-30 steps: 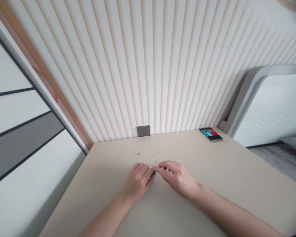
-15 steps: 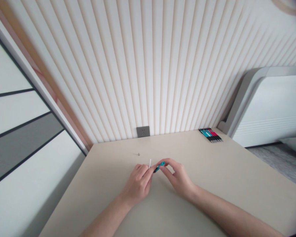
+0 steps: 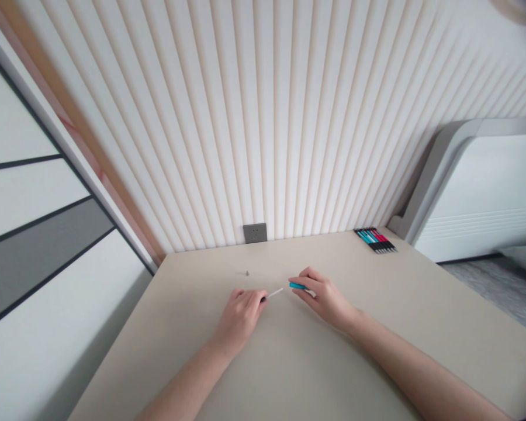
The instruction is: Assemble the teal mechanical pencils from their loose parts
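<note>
My left hand (image 3: 241, 318) is closed around a black pen part (image 3: 263, 299), mostly hidden by the fingers. From it a thin white refill (image 3: 275, 293) sticks out to the right, tilted slightly up. My right hand (image 3: 324, 295) pinches a turquoise pen barrel (image 3: 297, 285) between thumb and fingers, its end turned left. A short gap separates the refill's tip from the barrel. Beyond my left hand, a small metallic cone-like piece (image 3: 247, 273), perhaps a pen tip, stands on the table.
Several turquoise and red pens (image 3: 374, 237) lie side by side in black at the back right of the beige table (image 3: 315, 374). A dark wall socket (image 3: 255, 233) sits just above the back edge. A grey-white headboard (image 3: 486, 187) rises beyond the right side.
My hands have moved apart, and the turquoise barrel is now separate from the black part in my left hand. The white refill has swung from nearly upright to pointing right.
</note>
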{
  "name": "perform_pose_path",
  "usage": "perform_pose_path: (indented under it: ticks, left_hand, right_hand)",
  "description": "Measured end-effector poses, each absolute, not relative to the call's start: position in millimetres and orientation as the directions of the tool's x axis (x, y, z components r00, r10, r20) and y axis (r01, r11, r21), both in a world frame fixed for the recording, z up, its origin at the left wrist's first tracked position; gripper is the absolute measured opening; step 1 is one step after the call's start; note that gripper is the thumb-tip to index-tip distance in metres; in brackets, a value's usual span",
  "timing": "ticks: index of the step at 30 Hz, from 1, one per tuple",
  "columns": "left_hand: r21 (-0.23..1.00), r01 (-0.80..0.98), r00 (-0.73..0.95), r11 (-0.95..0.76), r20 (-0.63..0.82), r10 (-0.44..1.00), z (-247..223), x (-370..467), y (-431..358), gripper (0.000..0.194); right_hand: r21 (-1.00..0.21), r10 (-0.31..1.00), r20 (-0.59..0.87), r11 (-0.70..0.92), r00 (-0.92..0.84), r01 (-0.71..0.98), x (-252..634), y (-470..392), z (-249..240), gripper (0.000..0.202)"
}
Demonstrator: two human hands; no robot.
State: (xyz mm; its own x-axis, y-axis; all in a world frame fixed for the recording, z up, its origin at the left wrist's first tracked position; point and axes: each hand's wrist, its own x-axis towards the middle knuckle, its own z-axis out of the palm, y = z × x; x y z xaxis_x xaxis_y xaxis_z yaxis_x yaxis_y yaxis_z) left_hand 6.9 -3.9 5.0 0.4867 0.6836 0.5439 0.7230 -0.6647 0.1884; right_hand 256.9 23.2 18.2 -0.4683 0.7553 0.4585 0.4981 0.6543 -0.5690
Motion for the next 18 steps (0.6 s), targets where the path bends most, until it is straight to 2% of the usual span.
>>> perform_pose_path:
  ticks: [10,18]
  left_hand:
    - [0.144,0.754,0.531,-0.641,0.441,0.724,1.9,5.7,-2.7,0.013]
    - [0.157,0.621,0.634,-0.768,0.476,0.61,2.8,10.4,-7.4,0.02]
  right_hand:
    - [-0.429,0.676,0.484,0.737,-0.556,0.522,253.6,23.0,13.1,0.022]
    - [-0.151,0.537,0.431,0.836,-0.725,0.528,247.9,15.1,15.2,0.023]
